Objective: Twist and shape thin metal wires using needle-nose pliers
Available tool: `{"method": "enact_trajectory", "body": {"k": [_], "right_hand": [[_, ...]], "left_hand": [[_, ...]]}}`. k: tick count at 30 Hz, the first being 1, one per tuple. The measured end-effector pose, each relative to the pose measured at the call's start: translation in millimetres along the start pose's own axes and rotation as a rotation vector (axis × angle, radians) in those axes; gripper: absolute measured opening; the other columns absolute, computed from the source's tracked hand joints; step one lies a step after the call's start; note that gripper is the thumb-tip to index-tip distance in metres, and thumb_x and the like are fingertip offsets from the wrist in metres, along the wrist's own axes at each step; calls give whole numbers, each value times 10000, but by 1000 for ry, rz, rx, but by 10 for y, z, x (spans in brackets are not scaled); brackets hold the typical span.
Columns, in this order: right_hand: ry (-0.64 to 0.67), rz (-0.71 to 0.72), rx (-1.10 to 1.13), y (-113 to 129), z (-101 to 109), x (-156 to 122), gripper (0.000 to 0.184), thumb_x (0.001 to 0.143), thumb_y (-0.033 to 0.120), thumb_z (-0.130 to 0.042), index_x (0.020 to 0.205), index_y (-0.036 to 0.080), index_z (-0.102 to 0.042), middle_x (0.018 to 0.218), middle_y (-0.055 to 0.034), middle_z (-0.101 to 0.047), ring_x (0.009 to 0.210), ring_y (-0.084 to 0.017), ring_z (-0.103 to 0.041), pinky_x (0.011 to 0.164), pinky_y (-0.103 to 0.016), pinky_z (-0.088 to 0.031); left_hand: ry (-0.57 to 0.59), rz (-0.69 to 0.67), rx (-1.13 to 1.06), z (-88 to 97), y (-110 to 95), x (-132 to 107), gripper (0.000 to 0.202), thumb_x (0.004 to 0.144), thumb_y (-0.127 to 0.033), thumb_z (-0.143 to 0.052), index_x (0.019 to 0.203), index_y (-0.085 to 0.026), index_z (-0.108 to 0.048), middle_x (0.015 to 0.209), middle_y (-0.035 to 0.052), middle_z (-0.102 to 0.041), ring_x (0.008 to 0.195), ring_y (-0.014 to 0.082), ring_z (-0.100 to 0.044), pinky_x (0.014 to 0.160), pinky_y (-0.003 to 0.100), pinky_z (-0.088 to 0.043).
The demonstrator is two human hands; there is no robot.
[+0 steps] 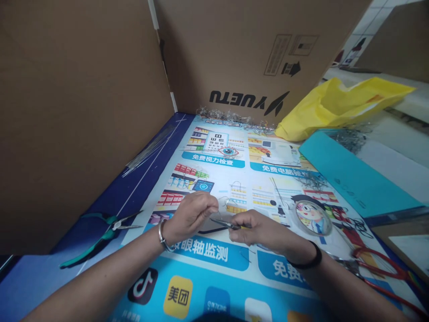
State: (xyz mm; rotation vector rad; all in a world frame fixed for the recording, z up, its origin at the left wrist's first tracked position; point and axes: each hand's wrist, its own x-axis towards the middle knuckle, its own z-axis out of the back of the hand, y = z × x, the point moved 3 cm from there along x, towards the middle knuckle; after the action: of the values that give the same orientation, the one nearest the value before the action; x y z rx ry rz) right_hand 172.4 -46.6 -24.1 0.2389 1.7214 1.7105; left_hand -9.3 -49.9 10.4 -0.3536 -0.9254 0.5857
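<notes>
My left hand (pixel 191 213), with a metal bangle on its wrist, is closed in a pinch on a thin wire piece (pixel 224 202) near the middle of the printed poster (pixel 214 264). My right hand (pixel 259 229), with a black band on its wrist, grips small pliers (pixel 223 222) whose tips point left and meet the wire just below my left fingertips. Both hands hover close together over the poster.
Green-handled pliers (pixel 100 235) lie at the left on the blue edge. A bundle of thin wires (pixel 149 151) lies by the cardboard wall (pixel 77 112). A yellow bag (pixel 338 105), a teal sheet (pixel 351 176), a clear round lens (pixel 313 218) and red-handled tools (pixel 378 264) sit at the right.
</notes>
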Motion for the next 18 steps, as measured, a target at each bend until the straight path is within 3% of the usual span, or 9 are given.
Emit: {"method": "enact_trajectory", "body": {"k": [18], "right_hand": [[30, -11, 46, 4, 4, -15, 379, 753, 505, -617, 642, 158, -514, 528, 72, -372, 478, -49, -311, 462, -212, -216]], "left_hand": [[1, 16, -42, -9, -19, -6, 203, 939, -255, -365, 794, -182, -487, 650, -7, -512, 597, 114, -468, 580, 231, -366]]}}
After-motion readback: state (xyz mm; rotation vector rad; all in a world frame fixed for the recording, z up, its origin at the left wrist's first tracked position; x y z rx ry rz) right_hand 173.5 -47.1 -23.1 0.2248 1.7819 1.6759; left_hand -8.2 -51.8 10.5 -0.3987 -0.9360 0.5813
